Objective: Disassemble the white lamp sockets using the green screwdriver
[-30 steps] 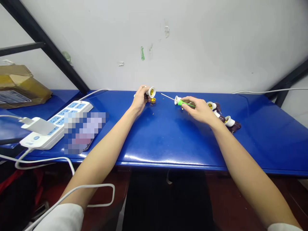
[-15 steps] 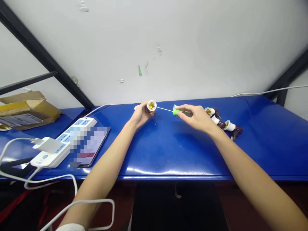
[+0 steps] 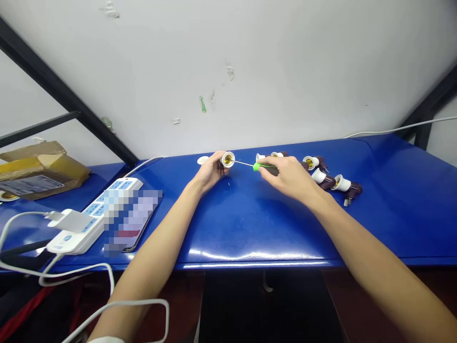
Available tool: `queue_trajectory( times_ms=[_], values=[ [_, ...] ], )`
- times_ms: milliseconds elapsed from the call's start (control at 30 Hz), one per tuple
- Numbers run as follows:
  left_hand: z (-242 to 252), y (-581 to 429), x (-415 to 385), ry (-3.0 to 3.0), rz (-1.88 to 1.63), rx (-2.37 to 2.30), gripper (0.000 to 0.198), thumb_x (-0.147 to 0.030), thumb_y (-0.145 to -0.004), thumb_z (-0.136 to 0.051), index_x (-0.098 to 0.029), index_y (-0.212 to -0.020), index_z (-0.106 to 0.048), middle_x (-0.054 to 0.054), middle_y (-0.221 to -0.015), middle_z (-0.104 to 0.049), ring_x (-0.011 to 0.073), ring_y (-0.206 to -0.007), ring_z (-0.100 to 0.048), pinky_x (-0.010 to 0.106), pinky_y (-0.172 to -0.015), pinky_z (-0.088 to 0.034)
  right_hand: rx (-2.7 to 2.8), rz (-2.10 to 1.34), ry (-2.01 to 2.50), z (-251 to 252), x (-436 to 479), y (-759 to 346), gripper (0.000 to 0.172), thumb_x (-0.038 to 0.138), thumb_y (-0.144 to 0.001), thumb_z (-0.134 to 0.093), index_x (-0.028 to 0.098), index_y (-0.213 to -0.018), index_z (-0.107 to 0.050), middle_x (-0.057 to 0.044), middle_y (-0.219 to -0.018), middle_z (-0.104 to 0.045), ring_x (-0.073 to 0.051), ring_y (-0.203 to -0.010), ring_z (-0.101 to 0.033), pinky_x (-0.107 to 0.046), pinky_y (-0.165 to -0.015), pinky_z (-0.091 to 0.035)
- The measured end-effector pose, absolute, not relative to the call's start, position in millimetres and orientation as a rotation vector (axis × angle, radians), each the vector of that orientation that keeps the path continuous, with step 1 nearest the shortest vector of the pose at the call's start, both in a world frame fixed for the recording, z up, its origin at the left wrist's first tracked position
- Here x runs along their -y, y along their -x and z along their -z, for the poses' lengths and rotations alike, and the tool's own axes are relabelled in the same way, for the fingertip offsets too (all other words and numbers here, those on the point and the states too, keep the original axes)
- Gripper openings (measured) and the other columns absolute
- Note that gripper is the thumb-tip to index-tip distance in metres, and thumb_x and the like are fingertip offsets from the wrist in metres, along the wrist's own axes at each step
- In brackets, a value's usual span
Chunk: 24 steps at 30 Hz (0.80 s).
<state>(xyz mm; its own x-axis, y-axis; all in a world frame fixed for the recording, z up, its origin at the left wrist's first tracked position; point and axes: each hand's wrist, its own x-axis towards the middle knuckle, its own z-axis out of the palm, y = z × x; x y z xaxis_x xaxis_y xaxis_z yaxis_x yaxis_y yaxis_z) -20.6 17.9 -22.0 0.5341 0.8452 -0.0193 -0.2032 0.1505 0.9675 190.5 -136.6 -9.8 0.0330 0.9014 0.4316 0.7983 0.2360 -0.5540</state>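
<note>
My left hand (image 3: 210, 170) is shut on a white lamp socket (image 3: 227, 159), whose brass-lined mouth faces my right hand. My right hand (image 3: 290, 178) grips a green-handled screwdriver (image 3: 266, 167). Its thin metal shaft reaches the socket's mouth, but I cannot tell whether the tip is inside. A white round cap (image 3: 203, 160) lies just beyond my left hand. Behind my right hand stand more white sockets (image 3: 262, 157), partly hidden by the fingers. Further right, several white sockets with brown plugs (image 3: 341, 183) lie on the table.
The blue metal table (image 3: 250, 233) runs along a white wall. To the left lie a white-and-blue power strip (image 3: 91, 224) with cables, a blurred phone (image 3: 137, 221) and a cardboard box (image 3: 39, 174). Black frame bars cross both upper corners.
My right hand has moved left, bringing the screwdriver shaft to the socket's mouth. The small brass piece near my left hand no longer shows. The whole view has tilted slightly as my head moved.
</note>
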Motion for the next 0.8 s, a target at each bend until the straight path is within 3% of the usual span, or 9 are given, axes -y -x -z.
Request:
queue_trajectory(
  times_ms=[433,667,733,800],
  values=[
    [24.9,19.4,-17.6,-1.273,-0.812,-0.685,0.024,-0.036,-0.086,-0.077,-0.017,-0.077,-0.065,0.001,-0.073,-0.058,0.0105,-0.060,-0.053,0.021,-0.053,-0.043,1.745,-0.236,1.662,8.5,137.0,-189.2,0.028,0.033,-0.101,-0.060,0.023,-0.114,-0.083,-0.009,-0.107,-0.085,-0.030,-0.091,-0.078,-0.041,-0.082,-0.055],
    [30.6,16.7,-21.9,-1.309,-0.880,-0.706,0.024,-0.036,-0.083,-0.083,-0.020,-0.087,-0.065,0.000,-0.076,-0.063,0.0112,-0.063,-0.057,0.021,-0.053,-0.042,1.583,-0.487,1.614,10.2,131.9,-191.6,0.019,0.031,-0.098,-0.063,0.024,-0.099,-0.080,-0.005,-0.094,-0.084,-0.023,-0.084,-0.076,-0.034,-0.076,-0.055],
    [33.1,15.4,-21.7,-1.302,-0.901,-0.711,0.026,-0.036,-0.083,-0.084,-0.020,-0.087,-0.064,-0.001,-0.076,-0.064,0.0109,-0.062,-0.057,0.021,-0.053,-0.041,1.515,-0.727,1.620,10.4,131.2,-193.3,0.023,0.038,-0.099,-0.063,0.022,-0.093,-0.078,-0.006,-0.085,-0.081,-0.019,-0.064,-0.067,-0.032,-0.061,-0.050],
    [36.2,14.4,-18.6,-1.299,-0.909,-0.717,0.026,-0.036,-0.083,-0.084,-0.020,-0.089,-0.065,-0.001,-0.076,-0.064,0.0106,-0.061,-0.056,0.021,-0.053,-0.040,1.446,-0.989,1.639,10.8,133.2,-194.3,0.039,0.053,-0.099,-0.063,0.020,-0.081,-0.075,-0.007,-0.071,-0.074,-0.014,-0.046,-0.047,-0.031,-0.047,-0.036]
  ],
)
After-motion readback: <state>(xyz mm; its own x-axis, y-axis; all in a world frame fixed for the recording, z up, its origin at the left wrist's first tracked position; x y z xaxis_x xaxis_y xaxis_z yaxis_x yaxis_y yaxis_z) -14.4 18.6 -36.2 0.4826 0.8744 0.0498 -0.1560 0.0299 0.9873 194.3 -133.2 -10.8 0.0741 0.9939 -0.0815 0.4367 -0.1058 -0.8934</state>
